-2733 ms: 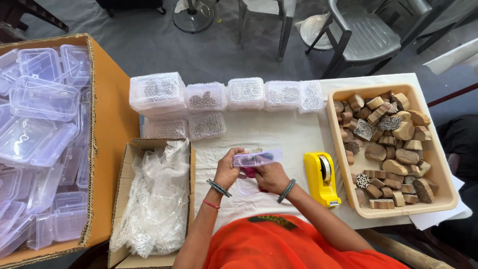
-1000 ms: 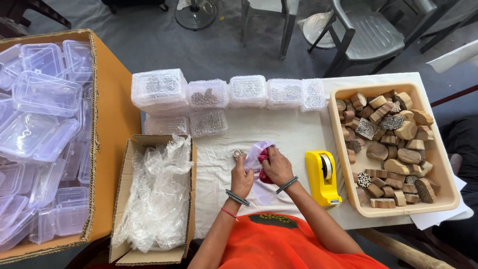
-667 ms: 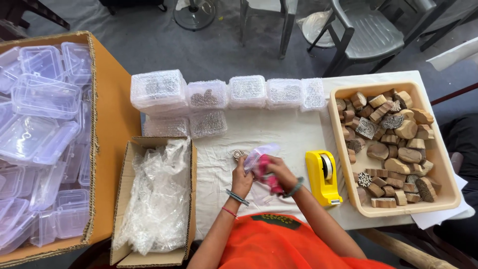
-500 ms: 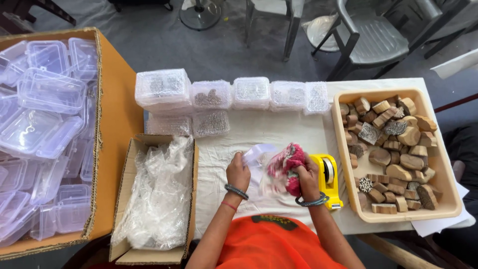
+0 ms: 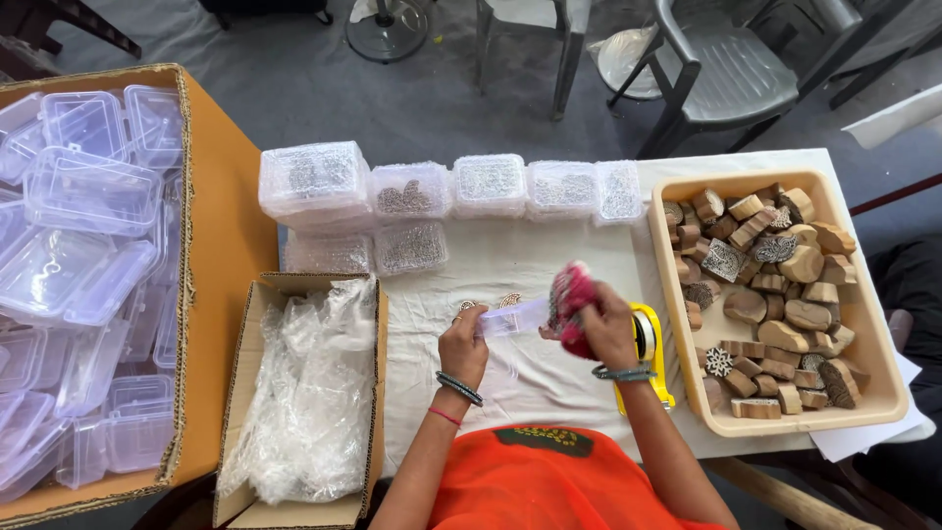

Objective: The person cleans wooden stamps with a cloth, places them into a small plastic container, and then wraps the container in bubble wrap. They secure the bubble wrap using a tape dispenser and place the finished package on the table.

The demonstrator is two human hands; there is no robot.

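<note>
Right hand point(image 5: 603, 329) lifted red cloth point(image 5: 571, 294) beside tape dispenser point(image 5: 648, 344).

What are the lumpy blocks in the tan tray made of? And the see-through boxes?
The blocks look like bare wood: brown, matte, some with carved patterned faces. The see-through boxes look like thin clear plastic, glossy with light reflections. The tan tray seems smooth plastic.

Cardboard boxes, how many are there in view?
2. The large cardboard box full of clear plastic containers stands at the far left. The smaller cardboard box holding clear plastic bags sits right beside it, near the left hand.
</note>
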